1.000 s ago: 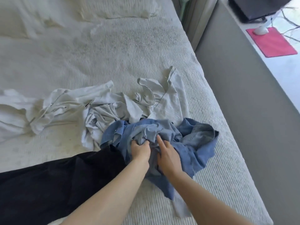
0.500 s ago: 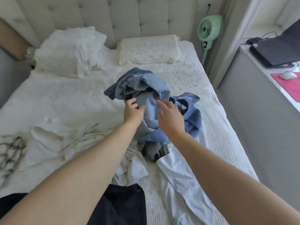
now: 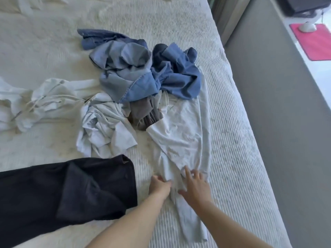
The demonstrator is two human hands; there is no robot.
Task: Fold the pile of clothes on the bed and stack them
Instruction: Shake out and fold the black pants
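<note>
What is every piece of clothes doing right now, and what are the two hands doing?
white garment: laid out long, unfolded, both hands at its near part
blue clothes: crumpled heap, unfolded
pale crumpled shirt: bunched up
grey garment: crumpled, partly under the blue clothes
black garment: lying flat, unfolded
left hand: grips the white garment
right hand: fingers spread, resting on it

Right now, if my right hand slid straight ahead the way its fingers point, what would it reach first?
More of the white garment that the right hand already rests on; beyond it, probably the grey garment.
</note>
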